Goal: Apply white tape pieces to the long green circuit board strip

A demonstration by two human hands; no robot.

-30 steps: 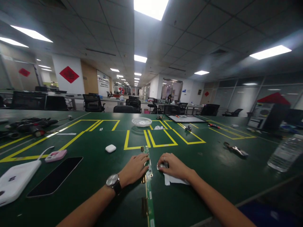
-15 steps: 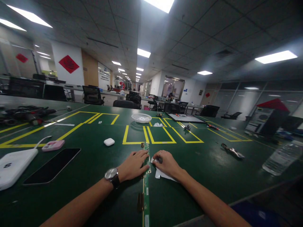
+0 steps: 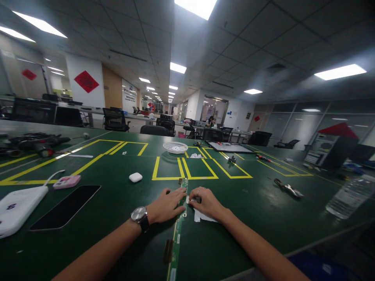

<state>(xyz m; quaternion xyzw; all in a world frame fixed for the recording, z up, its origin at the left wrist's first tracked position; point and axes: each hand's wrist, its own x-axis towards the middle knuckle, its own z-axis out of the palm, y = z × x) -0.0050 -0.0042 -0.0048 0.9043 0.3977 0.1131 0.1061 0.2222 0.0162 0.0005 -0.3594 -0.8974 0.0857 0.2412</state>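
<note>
A long, narrow green circuit board [image 3: 177,239] lies lengthwise in front of me on the green table, with brown flat connectors on its left edge. My left hand [image 3: 167,204], with a watch on its wrist, rests on the board's upper part with the fingers stretched out. Against the board's right edge, my right hand [image 3: 207,203] is closed in a pinch on a piece of white paper tissue [image 3: 201,216]. Part of the tissue sticks out below the palm; the fingertips hide the rest.
A white earbud case [image 3: 135,177], a black phone [image 3: 66,207], a white power bank [image 3: 22,208] and a pink case [image 3: 67,182] are on the left. A white plastic basket [image 3: 175,147] stands ahead. Pliers [image 3: 288,188] and a water bottle [image 3: 350,197] are on the right.
The near end of the circuit board has swung left, so it now lies at a slant. My left hand stays flat on it, and my right hand stays pinched at its edge.
</note>
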